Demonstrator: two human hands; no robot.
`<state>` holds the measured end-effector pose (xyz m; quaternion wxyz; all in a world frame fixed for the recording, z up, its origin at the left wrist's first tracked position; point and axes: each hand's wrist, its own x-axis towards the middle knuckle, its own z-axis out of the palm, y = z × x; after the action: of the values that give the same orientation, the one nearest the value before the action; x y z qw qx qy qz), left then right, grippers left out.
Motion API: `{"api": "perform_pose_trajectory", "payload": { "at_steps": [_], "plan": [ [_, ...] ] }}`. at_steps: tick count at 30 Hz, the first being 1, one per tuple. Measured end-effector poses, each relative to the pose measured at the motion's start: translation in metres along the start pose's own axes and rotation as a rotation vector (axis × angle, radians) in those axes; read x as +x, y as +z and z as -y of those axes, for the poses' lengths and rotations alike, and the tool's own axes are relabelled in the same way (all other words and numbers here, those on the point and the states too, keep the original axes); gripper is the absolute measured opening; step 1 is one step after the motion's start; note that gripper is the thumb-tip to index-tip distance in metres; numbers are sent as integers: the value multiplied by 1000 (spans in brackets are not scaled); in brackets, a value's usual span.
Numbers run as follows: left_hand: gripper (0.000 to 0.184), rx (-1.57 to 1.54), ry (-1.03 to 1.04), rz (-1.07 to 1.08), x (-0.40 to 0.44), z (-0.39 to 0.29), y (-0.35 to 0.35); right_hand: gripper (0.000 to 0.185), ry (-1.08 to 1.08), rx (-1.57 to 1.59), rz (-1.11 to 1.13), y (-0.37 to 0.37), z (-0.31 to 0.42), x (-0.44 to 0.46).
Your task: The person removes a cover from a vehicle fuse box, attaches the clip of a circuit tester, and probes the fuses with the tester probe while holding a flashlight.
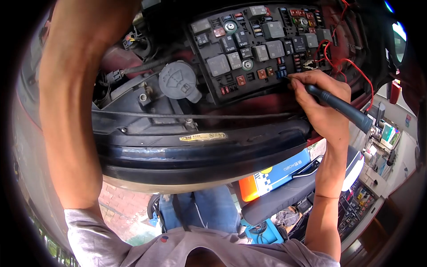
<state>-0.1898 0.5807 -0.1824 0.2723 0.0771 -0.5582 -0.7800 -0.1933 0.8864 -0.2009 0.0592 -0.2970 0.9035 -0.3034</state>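
Note:
A black fuse box [209, 84] with rows of grey relays and coloured fuses fills the upper middle. My right hand [322, 95] is closed round a dark pen-like probe [340, 107], its fingers beside the lower right edge of the box near some blue fuses [281, 72]. The hand hides the probe's tip. Red wires [351, 62] run over the right side of the box, with a metal clip [309, 65] near the hand. My left forearm [71, 98] reaches up along the left side, and its hand lies beyond the top edge of the frame.
Left of the box is a round grey reservoir cap [179, 82]. A dark front panel [204, 151] of the car crosses below. A blue and orange box [275, 173] rests on a black seat [280, 200], near a blue tray [264, 231]. Shelves with small items stand right.

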Motion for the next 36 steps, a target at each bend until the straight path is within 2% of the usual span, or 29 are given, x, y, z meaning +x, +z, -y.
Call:
{"api": "perform_pose_trajectory", "payload": {
  "at_steps": [7,21,28,33,36],
  "plan": [
    [51,28,-21,-20,-2,-6,8,10,108,-7,-7,-1,2,-1],
    [54,42,-107,-34,-7,-19,23,8,103,-40,54,-7,11,1],
    [49,108,52,-24,-7,-5,19,9,121,-42,48,-7,11,1],
    [50,89,41,1,-9,-6,18,11,135,21,-5,-1,5,-1],
    [52,-77,-133,60,-4,-20,9,12,164,48,-12,0,5,-1]
  ]
}}
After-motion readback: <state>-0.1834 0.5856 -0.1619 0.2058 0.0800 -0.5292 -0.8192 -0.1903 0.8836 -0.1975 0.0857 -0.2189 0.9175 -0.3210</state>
